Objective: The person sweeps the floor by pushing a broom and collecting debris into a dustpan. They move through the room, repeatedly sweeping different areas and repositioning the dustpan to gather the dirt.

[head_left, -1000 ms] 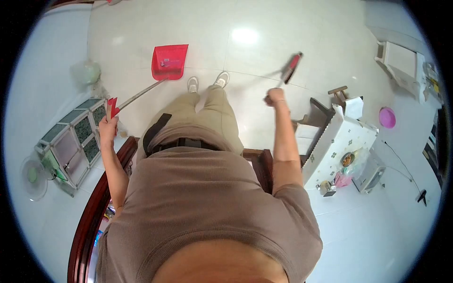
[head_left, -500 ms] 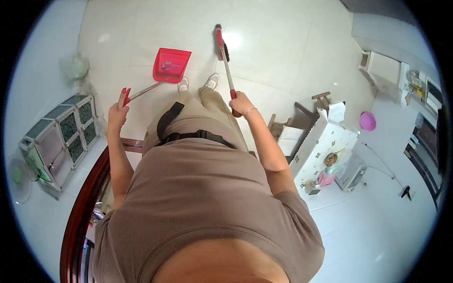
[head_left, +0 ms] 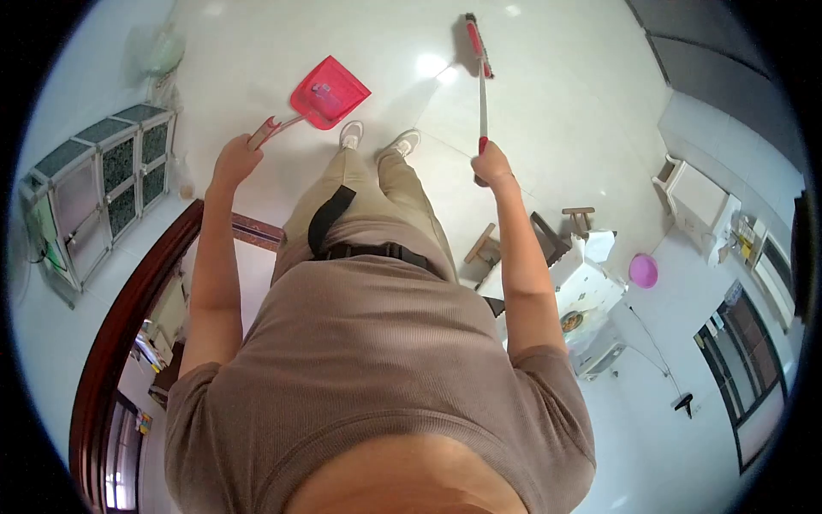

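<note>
My left hand [head_left: 236, 161] is closed round the top of the long handle of a red dustpan [head_left: 342, 104]. The pan lies ahead of my left shoe, with a few small bits, too small to name, inside it. In my right hand [head_left: 494, 164] is the handle of a broom [head_left: 477, 44], held with the fingers wrapped round its red grip. Its red head with dark bristles is farther forward on the pale tiled floor [head_left: 565, 103], to the right of the dustpan and apart from it.
At left stands a low cabinet [head_left: 120, 176] with dark panels. A dark wooden door frame [head_left: 137, 317] curves behind my left arm. On the right are a covered table [head_left: 591, 287], wooden stools [head_left: 578, 218], a white chair [head_left: 698, 201] and a pink basin [head_left: 643, 271].
My right hand and the broom have swung forward and to the right, away from the dustpan. The dustpan has turned and shifted slightly forward and right. My view of the room has shifted.
</note>
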A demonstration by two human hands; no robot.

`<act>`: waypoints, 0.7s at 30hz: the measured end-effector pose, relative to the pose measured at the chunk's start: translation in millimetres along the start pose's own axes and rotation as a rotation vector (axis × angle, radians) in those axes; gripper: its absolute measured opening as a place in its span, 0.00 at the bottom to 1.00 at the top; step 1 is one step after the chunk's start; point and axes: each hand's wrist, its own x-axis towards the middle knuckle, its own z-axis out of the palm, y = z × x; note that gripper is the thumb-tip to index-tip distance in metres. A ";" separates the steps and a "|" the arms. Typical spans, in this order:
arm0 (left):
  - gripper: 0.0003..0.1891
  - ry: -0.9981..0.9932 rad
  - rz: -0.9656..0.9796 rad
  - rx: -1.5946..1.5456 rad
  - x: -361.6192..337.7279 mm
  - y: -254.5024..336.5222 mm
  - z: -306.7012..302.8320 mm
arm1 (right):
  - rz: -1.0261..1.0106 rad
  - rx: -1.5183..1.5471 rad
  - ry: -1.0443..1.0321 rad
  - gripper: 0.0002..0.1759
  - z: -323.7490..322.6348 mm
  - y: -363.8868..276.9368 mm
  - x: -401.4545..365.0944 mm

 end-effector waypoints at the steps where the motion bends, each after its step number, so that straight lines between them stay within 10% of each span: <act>1: 0.15 0.020 0.024 0.033 3.4 -2.7 -3.6 | -0.004 -0.010 -0.052 0.23 11.1 -27.0 6.4; 9: 0.13 -0.031 0.002 0.013 15.4 -17.5 -9.8 | -0.147 0.236 -0.049 0.24 77.4 -33.5 -17.8; 16: 0.12 0.003 -0.040 0.007 11.7 -20.1 -12.4 | 0.196 0.872 -0.096 0.31 -11.5 -28.2 -67.3; 21: 0.12 -0.048 -0.081 -0.012 -5.6 -24.0 -5.6 | 0.052 0.637 0.028 0.21 -47.3 -22.1 -7.5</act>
